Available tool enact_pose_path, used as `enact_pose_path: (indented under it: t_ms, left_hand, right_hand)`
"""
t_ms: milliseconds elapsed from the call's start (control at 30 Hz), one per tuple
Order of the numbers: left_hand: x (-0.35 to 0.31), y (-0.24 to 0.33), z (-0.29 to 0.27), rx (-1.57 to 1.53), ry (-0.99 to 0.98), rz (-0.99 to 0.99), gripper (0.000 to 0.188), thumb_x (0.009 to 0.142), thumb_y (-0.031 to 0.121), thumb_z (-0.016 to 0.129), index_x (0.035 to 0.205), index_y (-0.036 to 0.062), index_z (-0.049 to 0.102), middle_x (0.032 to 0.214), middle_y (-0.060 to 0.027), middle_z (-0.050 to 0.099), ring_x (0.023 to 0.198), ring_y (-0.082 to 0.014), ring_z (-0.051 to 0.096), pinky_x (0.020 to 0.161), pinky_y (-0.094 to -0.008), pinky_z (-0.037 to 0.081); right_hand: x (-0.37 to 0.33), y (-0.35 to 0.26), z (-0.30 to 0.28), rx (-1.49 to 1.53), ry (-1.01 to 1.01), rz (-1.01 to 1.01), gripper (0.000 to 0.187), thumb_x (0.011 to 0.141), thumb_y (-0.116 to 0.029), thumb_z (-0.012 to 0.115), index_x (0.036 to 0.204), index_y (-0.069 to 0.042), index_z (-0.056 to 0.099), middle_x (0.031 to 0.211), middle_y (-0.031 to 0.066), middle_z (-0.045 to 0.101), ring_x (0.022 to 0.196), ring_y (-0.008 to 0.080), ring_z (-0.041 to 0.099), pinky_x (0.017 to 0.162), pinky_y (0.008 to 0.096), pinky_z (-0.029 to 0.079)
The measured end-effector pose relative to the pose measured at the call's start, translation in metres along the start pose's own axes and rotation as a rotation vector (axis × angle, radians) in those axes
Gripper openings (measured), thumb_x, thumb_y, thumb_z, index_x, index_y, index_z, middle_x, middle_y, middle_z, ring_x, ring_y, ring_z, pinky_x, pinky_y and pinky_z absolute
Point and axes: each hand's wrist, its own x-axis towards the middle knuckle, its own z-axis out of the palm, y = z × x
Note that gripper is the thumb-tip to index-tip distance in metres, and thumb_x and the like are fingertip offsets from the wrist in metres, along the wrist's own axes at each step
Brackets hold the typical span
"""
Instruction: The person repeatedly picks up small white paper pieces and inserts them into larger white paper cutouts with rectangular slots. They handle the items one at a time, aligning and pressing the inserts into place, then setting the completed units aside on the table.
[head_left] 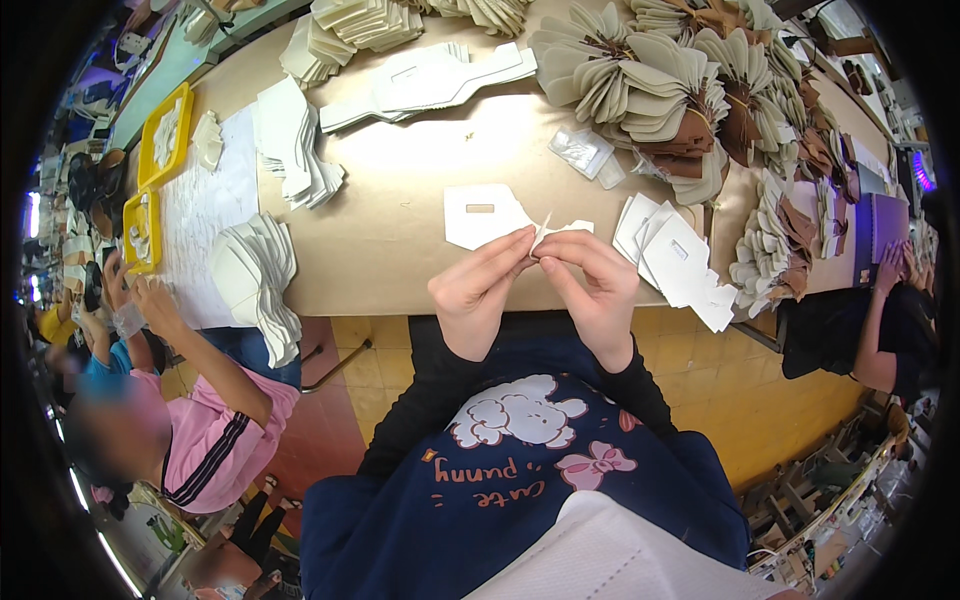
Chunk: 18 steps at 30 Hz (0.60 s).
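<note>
My left hand [472, 285] and my right hand [595, 280] meet over the table's near edge, fingertips pinched together. Between them is a flat white cut piece [470, 228] with a small rectangular slot. Its wide end lies beyond my left fingers, and a narrow end shows above the right ones. A thin sliver stands up where the fingertips meet; what exactly it is, I cannot tell. Just right of my right hand, a fanned stack of similar white pieces [672, 255] rests on the table. My fingers hide the middle of the held piece.
Stacked white pieces [430, 82] lie across the far side, with wavy stacks [255, 275] at left. Bundled beige and brown pieces [690, 90] crowd the far right. Small clear bags [582, 152] lie nearer. Yellow trays [165, 135] stand beside a person in pink [225, 440]; another sits at right.
</note>
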Motion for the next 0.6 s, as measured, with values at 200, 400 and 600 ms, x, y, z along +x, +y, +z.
enact_pose_path:
  t_ms: [200, 400, 600]
  left_hand:
    - [0.0020, -0.0028, 0.0019, 0.363, 0.019, 0.241, 0.032, 0.082, -0.011, 0.071, 0.111, -0.0013, 0.075, 0.108, -0.0174, 0.075, 0.093, -0.0227, 0.075, 0.080, -0.0280, 0.062]
    - [0.0026, -0.0034, 0.0047, 0.430, 0.003, 0.290, 0.032, 0.079, -0.010, 0.072, 0.110, 0.0000, 0.076, 0.106, -0.0153, 0.076, 0.089, -0.0230, 0.076, 0.076, -0.0272, 0.061]
    - [0.0025, -0.0050, 0.0046, 0.450, -0.025, 0.300, 0.032, 0.079, -0.009, 0.072, 0.109, 0.0012, 0.076, 0.107, -0.0133, 0.076, 0.089, -0.0225, 0.076, 0.074, -0.0275, 0.060]
  right_hand:
    - [-0.0001, -0.0061, -0.0024, -0.087, 0.016, 0.067, 0.010, 0.086, 0.004, 0.071, 0.096, 0.005, 0.073, 0.093, 0.0129, 0.073, 0.083, 0.0205, 0.071, 0.075, 0.0285, 0.054]
    - [0.0008, -0.0087, -0.0045, -0.147, 0.031, 0.093, 0.007, 0.084, 0.003, 0.071, 0.091, 0.005, 0.071, 0.090, 0.0126, 0.073, 0.079, 0.0197, 0.070, 0.072, 0.0277, 0.054]
    - [-0.0001, -0.0096, -0.0071, -0.190, 0.023, 0.101, 0.007, 0.083, 0.002, 0.071, 0.090, 0.005, 0.070, 0.087, 0.0128, 0.072, 0.076, 0.0207, 0.069, 0.070, 0.0282, 0.053]
